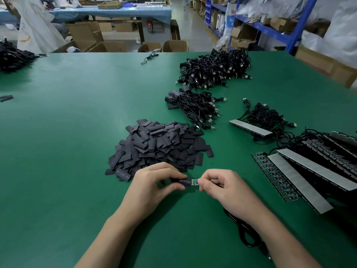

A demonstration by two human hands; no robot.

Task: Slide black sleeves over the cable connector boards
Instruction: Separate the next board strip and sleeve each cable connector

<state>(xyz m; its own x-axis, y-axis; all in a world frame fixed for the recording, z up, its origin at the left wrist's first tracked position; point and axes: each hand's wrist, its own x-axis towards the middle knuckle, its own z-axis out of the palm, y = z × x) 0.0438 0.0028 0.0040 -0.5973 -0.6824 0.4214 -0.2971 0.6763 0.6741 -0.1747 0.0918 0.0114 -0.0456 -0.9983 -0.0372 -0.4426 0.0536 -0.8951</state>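
Near the desk's [77,132] front edge the left hand [158,183] pinches a sleeve [183,182] partly over the board [194,182] pinched by the right hand [222,187]; pushed askew, its mouth could snag on a corner.

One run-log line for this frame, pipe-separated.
left hand: pinches black sleeve | right hand: pinches connector board | state: sleeve partly on board, green end bare

No text can be read. Red display [149,24] on a grey box [154,28], far beyond the counter [77,132]: digits too blurred. Pale print on the black sleeves [158,144], near pile: too small to read.
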